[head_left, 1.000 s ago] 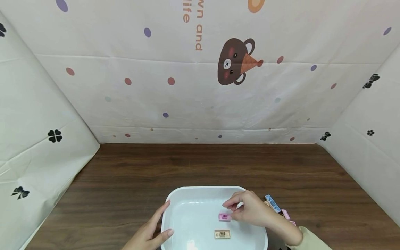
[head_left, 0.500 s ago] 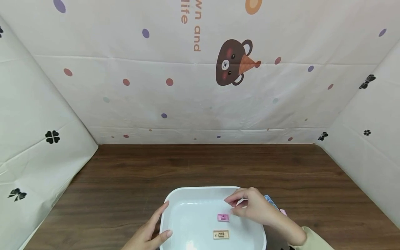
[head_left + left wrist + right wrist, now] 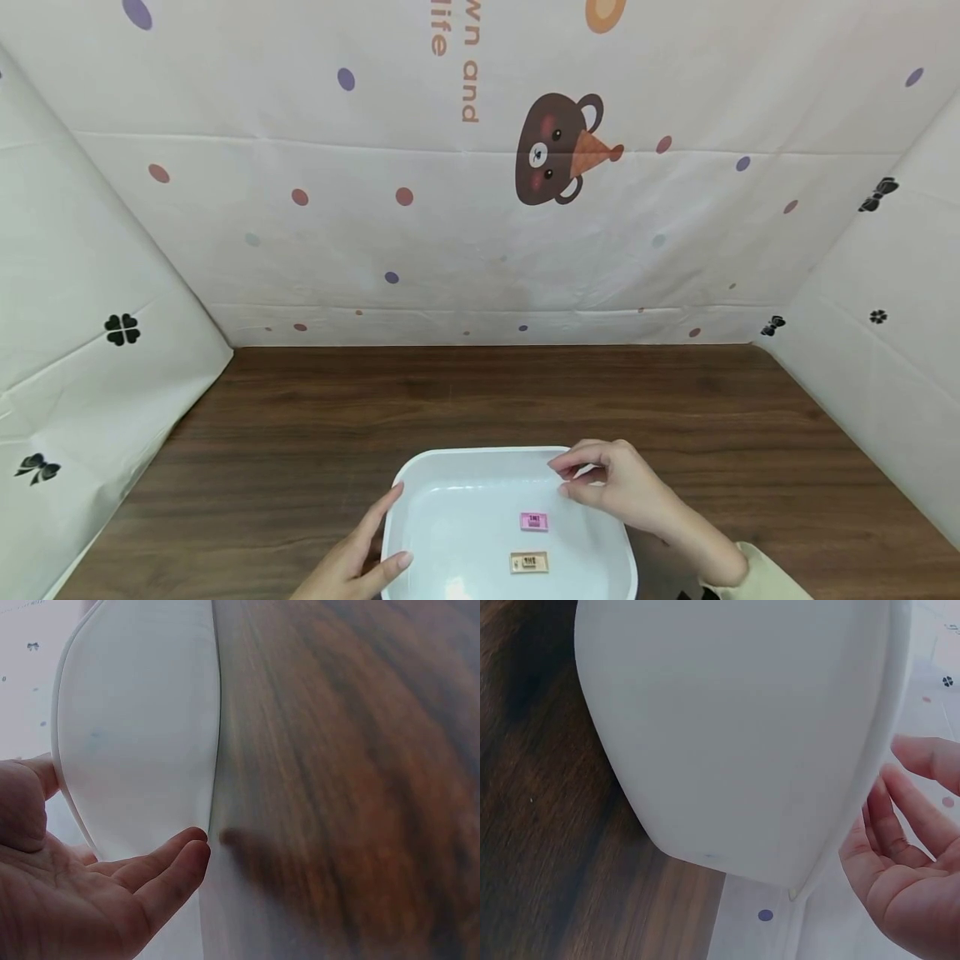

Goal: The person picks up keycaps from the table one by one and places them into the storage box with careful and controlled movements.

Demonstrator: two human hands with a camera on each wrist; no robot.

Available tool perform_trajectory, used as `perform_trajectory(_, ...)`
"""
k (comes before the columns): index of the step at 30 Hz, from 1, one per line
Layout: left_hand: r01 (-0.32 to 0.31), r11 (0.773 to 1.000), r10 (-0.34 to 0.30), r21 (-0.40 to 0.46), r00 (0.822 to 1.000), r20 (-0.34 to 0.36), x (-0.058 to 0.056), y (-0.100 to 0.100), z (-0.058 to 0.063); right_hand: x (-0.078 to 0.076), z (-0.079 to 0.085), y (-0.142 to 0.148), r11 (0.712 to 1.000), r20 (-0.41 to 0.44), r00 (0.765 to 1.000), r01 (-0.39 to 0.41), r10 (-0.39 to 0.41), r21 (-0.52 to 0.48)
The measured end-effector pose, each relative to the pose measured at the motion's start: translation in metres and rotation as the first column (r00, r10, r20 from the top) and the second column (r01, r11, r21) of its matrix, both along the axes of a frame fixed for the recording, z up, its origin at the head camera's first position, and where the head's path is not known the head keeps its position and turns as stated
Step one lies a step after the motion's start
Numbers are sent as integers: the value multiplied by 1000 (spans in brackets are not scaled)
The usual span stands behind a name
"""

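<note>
A white tray [image 3: 450, 472] lies on the wooden table. Inside it are a small pink rectangular piece with dark marks [image 3: 534, 522] and, nearer the front, a beige one of like shape [image 3: 528, 562]. My left hand [image 3: 352, 554] holds the tray's left side, thumb over the rim; the left wrist view shows its other fingers [image 3: 176, 870] against the outer wall. At the tray's far right corner hovers my right hand [image 3: 618, 487], fingers bent. In the right wrist view its thumb and fingertips are apart beside the rim, with nothing visible between them.
White printed sheets form a back wall [image 3: 337, 250] and two side walls. Brown wooden tabletop [image 3: 337, 400] stretches behind and to both sides of the tray. My right forearm [image 3: 697, 537] covers the table just right of the tray.
My right hand has moved from beside the pink piece up and right to the tray's far corner. The blue and pink pieces right of the tray are now hidden. The left hand keeps its hold.
</note>
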State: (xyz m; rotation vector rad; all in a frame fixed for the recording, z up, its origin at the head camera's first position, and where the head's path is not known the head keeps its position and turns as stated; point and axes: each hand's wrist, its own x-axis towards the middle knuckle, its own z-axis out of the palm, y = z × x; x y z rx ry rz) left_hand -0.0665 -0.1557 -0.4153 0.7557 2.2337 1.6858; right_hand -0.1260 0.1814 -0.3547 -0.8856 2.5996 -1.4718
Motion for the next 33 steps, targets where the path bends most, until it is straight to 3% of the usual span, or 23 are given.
perform_trajectory(10, -13, 1000, 15, -23, 998, 65, 1, -1, 2, -1, 0, 4, 999, 12, 1000, 27, -27, -31)
perform_trajectory(21, -5, 1000, 6, -13, 999, 49, 1, 0, 3, -2, 1, 18, 995, -10, 996, 93, -93, -39)
perform_trajectory(27, 3, 1000, -3, 5, 1000, -1, 0, 1, 2, -4, 1, 31, 985, 7, 986, 169, -169, -20)
perform_trajectory(33, -10, 1000, 10, -11, 1000, 25, 1, 1, 3, -4, 1, 45, 963, 90, 959, 269, -268, 3)
